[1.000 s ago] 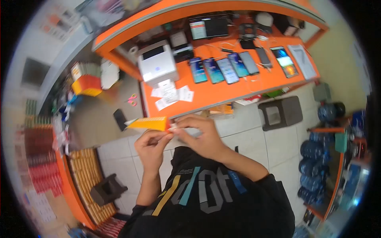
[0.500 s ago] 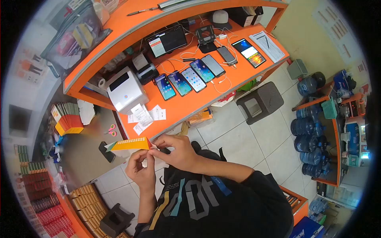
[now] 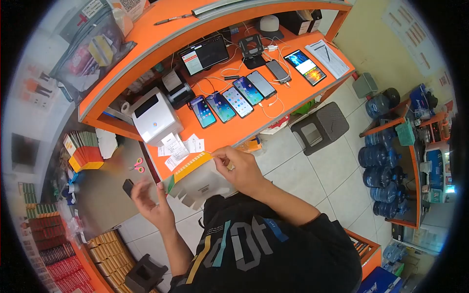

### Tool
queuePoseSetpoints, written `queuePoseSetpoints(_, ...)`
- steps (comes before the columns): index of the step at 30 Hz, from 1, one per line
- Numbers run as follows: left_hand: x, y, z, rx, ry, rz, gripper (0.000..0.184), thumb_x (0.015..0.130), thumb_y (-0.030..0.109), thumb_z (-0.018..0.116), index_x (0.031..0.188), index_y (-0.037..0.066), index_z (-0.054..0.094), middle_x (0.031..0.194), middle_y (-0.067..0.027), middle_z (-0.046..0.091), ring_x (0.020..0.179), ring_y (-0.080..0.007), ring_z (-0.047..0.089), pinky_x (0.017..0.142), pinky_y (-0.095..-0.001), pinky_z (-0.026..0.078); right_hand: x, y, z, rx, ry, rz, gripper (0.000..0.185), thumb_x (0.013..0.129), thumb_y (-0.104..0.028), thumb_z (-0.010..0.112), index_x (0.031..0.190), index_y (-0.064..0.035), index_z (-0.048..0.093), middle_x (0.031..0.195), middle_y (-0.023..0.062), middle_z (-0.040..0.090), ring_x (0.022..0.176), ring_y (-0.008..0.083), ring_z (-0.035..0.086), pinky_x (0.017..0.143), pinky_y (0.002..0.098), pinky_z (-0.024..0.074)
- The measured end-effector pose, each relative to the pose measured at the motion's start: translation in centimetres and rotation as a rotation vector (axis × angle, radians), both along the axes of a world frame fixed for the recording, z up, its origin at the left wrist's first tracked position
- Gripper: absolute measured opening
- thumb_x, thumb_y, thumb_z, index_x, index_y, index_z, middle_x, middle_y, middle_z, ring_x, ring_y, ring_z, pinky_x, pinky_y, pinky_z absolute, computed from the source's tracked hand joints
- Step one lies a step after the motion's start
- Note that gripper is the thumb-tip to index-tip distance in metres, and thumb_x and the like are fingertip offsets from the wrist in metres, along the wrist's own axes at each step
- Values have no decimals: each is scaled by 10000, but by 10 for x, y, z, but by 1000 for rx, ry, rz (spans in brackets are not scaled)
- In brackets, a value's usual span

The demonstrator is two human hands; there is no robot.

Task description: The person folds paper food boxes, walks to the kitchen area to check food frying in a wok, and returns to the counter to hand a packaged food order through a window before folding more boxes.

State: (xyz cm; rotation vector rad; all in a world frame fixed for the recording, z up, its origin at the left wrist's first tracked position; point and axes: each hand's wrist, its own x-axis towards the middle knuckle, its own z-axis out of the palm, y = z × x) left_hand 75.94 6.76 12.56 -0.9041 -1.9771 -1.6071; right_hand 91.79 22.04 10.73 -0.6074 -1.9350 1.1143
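A yellow, green and white piece of thin card (image 3: 198,183), which looks like a small carton or folder, hangs in front of my chest. Its pale side carries a small dark print, and finger-like shadows fall on it. My right hand (image 3: 242,168) pinches its upper right corner between thumb and fingers. Close to the green left end is my left hand (image 3: 152,205), fingers spread and thumb raised; whether the thumb touches the card I cannot tell. Just behind the card, paper receipts (image 3: 177,147) lie on the orange desk (image 3: 229,132).
A white printer (image 3: 155,117) stands on the desk beside several phones (image 3: 238,101) and a tablet (image 3: 204,53). Pink-handled scissors (image 3: 139,165) and a dark phone (image 3: 128,187) lie on the counter at left, near stacked yellow-orange cards (image 3: 84,149). A grey stool (image 3: 328,124) stands at right.
The card has turned to show its pale side. My left hand has moved left and its fingers have spread; my right hand has moved up and right, still on a corner.
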Motion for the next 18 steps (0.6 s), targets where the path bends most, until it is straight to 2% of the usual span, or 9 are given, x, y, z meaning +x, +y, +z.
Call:
queuePoseSetpoints(2,-11,-17,-18,-206,-246,-382,196,843,-55,656,1028,-24,597,1056,-109,604,887,-155,603,726,-242,490,1,7,-3,-22,-25,39,164,871,-54,643,1016,-17,577,805,128,672,713,222,684,625,317,539)
queuePoseSetpoints(3,-4,-11,-19,-135,-312,-369,125,869,-63,620,990,-33,631,980,-101,623,856,-142,615,701,-235,507,-1,11,-7,-84,-32,3,160,871,-57,646,1009,-19,576,797,124,669,704,220,682,617,318,538)
queuePoseSetpoints(6,21,13,-7,-74,-501,-365,69,880,-49,615,942,-33,643,958,-102,623,875,-139,613,721,-242,518,-3,17,-12,-252,-23,-19,157,875,-70,647,997,-13,568,792,121,666,691,222,673,614,322,536)
queuePoseSetpoints(8,15,9,-15,-183,-414,-398,81,889,-35,612,965,-40,637,955,-96,623,859,-138,619,725,-242,526,-6,22,-16,-357,-6,-4,160,879,-78,647,992,-3,563,794,120,665,686,227,667,619,326,535)
queuePoseSetpoints(10,18,13,-16,-136,-425,-315,91,892,-23,615,979,-41,635,960,-89,622,835,-134,623,718,-241,529,-10,28,-20,366,-46,-402,154,884,-98,652,946,14,566,804,122,665,673,214,659,628,313,528)
queuePoseSetpoints(14,30,28,-6,-84,-491,-309,82,878,-26,630,956,-43,647,941,-102,640,813,-143,632,699,-248,527,5,-6,4,342,-161,-201,202,879,-153,681,928,21,589,868,115,672,767,225,663,702,304,522)
queuePoseSetpoints(16,34,32,-4,-244,-309,-411,75,855,-37,649,929,-42,662,913,-121,657,814,-158,640,682,-255,521,2,-15,20,-592,-23,244,268,873,-224,710,985,-1,611,877,55,656,824,192,638,719,302,496)
queuePoseSetpoints(17,35,33,-5,-267,-248,-502,99,887,-37,618,973,-9,658,969,-102,625,864,-126,608,687,-216,499,1,-15,19,-671,34,248,316,878,-281,701,1006,-4,617,907,48,665,845,206,639,743,317,500)
queuePoseSetpoints(18,33,32,-9,-268,-244,-536,117,895,-33,607,998,-10,657,989,-109,629,890,-157,629,705,-232,535,-1,-14,12,-748,92,252,367,883,-338,691,1027,-7,623,937,41,674,867,220,640,766,332,504)
